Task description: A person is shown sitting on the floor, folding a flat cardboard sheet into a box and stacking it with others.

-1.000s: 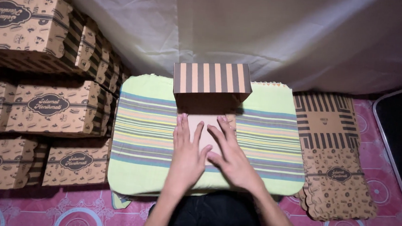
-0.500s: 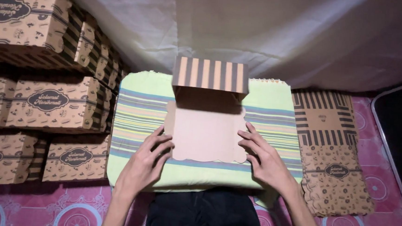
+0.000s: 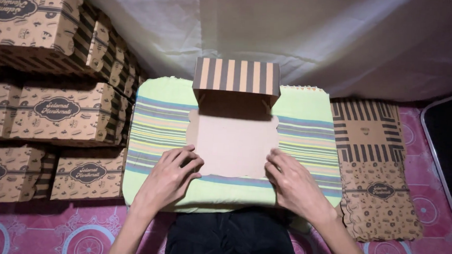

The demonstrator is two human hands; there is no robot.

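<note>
Both hands lie flat and unclenched, gripping nothing: the left hand [image 3: 168, 177] touches the 7 o'clock corner of the cardboard sheet [image 3: 233, 143], the right hand [image 3: 295, 186] the 5 o'clock corner. It is smooth, brown and wavy-edged, with a striped flap [image 3: 237, 76] standing at 12 o'clock. It lies mid-way on a soft striped cushion [image 3: 152, 128].

Both forearms are bare, with no sleeves, rings or watch on the left hand [image 3: 168, 178] or right hand [image 3: 295, 186]; dark black trousers [image 3: 232, 240] cover the lap at 6 o'clock.

Matt cardboard box [image 3: 232, 143] on woven striped cloth [image 3: 158, 123]
</note>
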